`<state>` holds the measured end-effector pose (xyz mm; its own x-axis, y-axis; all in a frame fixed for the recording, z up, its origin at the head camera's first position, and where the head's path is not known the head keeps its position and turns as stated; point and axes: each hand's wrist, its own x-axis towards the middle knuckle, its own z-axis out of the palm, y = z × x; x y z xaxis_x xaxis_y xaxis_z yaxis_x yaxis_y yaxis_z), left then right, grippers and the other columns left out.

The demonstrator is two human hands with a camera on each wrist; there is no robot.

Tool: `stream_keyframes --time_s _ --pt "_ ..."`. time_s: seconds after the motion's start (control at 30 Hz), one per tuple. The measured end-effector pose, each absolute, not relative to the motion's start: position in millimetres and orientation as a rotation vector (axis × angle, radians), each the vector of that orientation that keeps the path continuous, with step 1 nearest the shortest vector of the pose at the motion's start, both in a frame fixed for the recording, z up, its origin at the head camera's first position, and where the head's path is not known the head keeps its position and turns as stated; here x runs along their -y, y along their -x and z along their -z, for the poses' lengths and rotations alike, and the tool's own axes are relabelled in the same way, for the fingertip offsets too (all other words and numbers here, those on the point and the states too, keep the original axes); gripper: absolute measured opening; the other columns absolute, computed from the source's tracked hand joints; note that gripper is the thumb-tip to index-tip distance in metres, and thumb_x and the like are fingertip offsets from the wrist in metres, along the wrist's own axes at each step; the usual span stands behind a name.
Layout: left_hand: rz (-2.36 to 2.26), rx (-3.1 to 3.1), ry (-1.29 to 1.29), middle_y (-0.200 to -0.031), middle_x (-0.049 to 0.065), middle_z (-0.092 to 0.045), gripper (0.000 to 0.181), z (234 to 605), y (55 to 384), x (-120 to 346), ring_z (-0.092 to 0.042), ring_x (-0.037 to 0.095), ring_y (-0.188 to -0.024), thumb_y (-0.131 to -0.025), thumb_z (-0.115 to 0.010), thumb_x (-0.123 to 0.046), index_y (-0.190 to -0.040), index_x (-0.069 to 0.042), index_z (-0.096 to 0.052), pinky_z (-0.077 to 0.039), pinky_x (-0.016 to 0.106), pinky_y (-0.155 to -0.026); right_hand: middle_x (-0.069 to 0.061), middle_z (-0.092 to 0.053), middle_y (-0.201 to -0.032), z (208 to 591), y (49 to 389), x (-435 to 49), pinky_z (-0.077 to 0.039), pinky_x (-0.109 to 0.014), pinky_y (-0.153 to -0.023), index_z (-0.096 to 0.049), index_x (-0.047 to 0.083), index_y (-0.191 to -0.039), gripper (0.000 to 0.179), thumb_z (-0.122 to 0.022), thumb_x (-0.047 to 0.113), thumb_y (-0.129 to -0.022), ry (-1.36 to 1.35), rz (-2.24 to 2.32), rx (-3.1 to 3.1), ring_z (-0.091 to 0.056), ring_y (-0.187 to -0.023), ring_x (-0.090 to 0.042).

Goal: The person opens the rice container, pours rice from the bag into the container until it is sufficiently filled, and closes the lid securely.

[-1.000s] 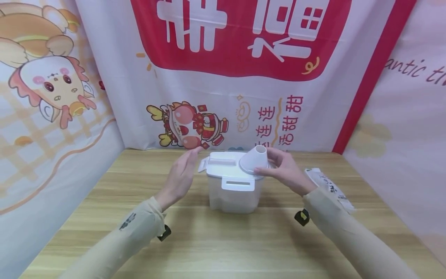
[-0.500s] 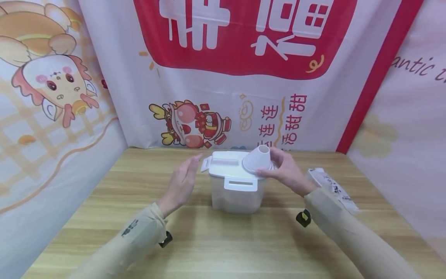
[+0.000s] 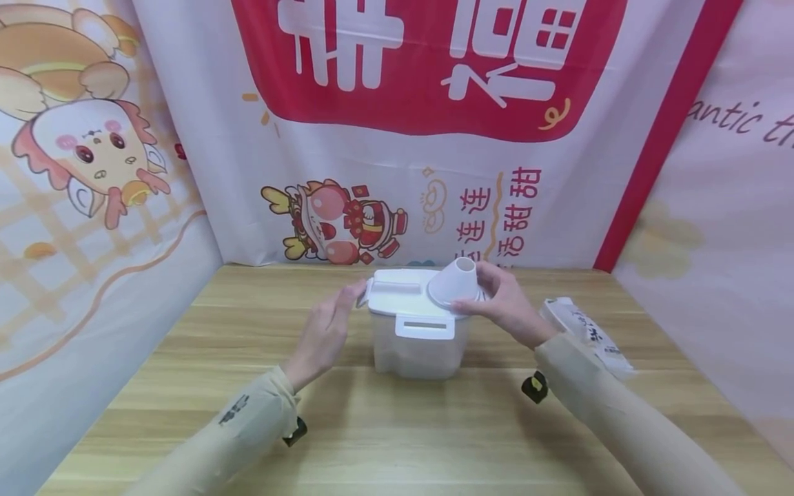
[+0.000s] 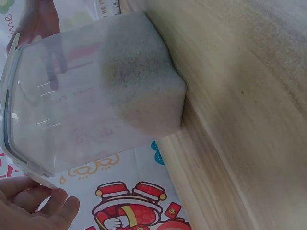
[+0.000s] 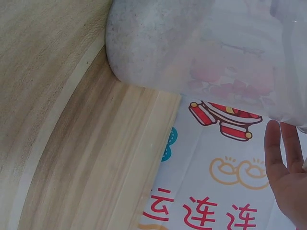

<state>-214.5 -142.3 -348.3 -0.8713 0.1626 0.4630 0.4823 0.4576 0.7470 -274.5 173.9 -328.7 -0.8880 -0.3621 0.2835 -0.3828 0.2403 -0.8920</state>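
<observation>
A clear storage container (image 3: 417, 355) with a white lid (image 3: 397, 297) stands upright on the table, pale grains (image 4: 139, 72) filling its lower part. A white cone-shaped cup (image 3: 455, 282), narrow end up, sits on the lid's right half. My left hand (image 3: 322, 337) is at the lid's left latch (image 4: 43, 180), its fingers curled at the tab's end in the left wrist view. My right hand (image 3: 511, 306) holds the lid's right end, thumb in front of the cup's base and fingers behind. In the right wrist view the right fingers (image 5: 274, 143) meet the lid's edge. A front latch (image 3: 424, 326) sticks outward.
A white printed packet (image 3: 589, 334) lies on the wooden table (image 3: 397, 441), right of the container and partly behind the right forearm. Printed cloth (image 3: 434, 158) hangs behind the table, with more cloth on both sides.
My left hand has moved right to the container's left latch, where it stood apart before. That latch now slopes more downward. My right hand keeps its place on the lid.
</observation>
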Motion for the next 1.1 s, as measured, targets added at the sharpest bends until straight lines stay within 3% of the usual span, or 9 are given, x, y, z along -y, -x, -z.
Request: stream_keyframes --time_s 0.3,0.5,0.83,1.1 --pt "1.424 2.355 0.556 -0.15 -0.001 -0.04 0.054 355 211 135 -0.043 0.021 -0.134 -0.109 -0.017 -0.039 -0.147 -0.01 -0.043 -0.033 0.039 -0.112 0.001 -0.061 -0.127 329 274 -174 -0.039 -0.045 -0.106 -0.058 0.018 -0.131 0.067 -0.088 0.031 -0.073 -0.721 -1.766 2.464 -0.053 -0.122 -0.018" --pt "1.464 2.329 0.544 -0.149 0.005 -0.042 0.055 357 207 128 -0.052 0.025 -0.126 -0.109 -0.019 -0.039 -0.148 -0.006 -0.04 -0.043 0.042 -0.104 0.0 -0.061 -0.127 331 275 -175 -0.04 -0.045 -0.106 -0.057 0.017 -0.131 0.065 -0.088 0.03 -0.074 -0.721 -1.791 2.462 -0.053 -0.121 -0.019" --pt "1.505 2.331 0.499 -0.149 0.01 -0.041 0.058 357 205 124 -0.055 0.029 -0.122 -0.108 -0.018 -0.043 -0.151 -0.006 -0.035 -0.044 0.043 -0.103 0.0 -0.06 -0.129 331 275 -173 -0.037 -0.046 -0.107 -0.057 0.017 -0.131 0.066 -0.088 0.03 -0.074 -0.711 -1.8 2.463 -0.051 -0.124 -0.018" --pt "1.477 2.34 0.483 -0.152 0.004 -0.037 0.06 357 204 121 -0.046 0.024 -0.131 -0.108 -0.017 -0.045 -0.151 -0.007 -0.034 -0.04 0.041 -0.106 0.001 -0.06 -0.128 331 274 -173 -0.038 -0.046 -0.106 -0.057 0.019 -0.131 0.066 -0.088 0.032 -0.074 -0.696 -1.798 2.466 -0.052 -0.123 -0.018"
